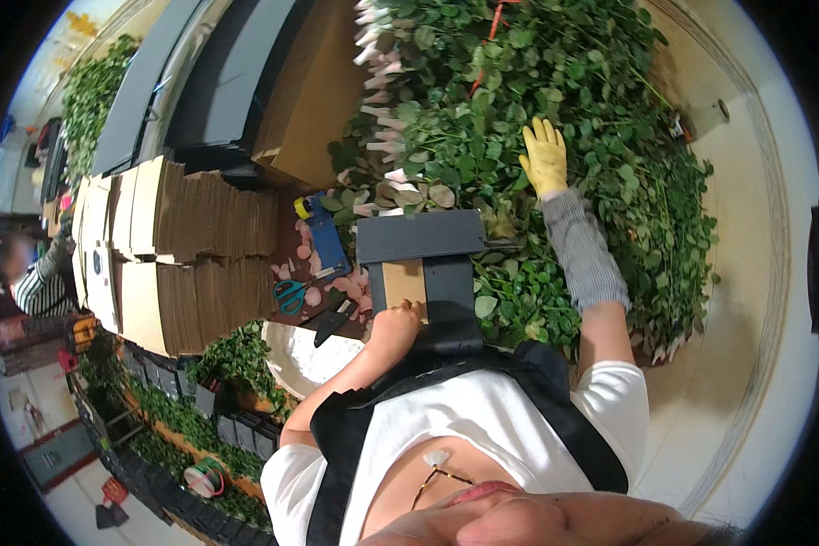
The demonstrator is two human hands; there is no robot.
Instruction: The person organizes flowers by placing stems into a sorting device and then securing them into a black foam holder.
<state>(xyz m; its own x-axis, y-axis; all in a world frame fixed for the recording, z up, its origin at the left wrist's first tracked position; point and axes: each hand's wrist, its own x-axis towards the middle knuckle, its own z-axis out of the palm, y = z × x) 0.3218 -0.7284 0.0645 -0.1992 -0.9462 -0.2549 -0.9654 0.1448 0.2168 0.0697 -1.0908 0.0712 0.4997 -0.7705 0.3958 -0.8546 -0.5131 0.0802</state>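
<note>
Bench [287, 250]: dark top, strewn with pink petals, carrying stacked flat cardboard sheets [200, 273], teal-handled scissors [290, 295] and a blue tool [323, 232]. Heap of rose stems [555, 136]: green foliage, pale pink buds along its left edge, filling the upper right. Dark grey cutting stand [420, 235]: set against the heap, just before the person. Right hand [544, 156]: yellow glove, fingers spread flat on the leaves. Left hand [396, 325]: bare, resting at the stand's tan panel; fingers hidden, closure could not be told. Floor [773, 300]: pale. Second person at far left, blurred.
</note>
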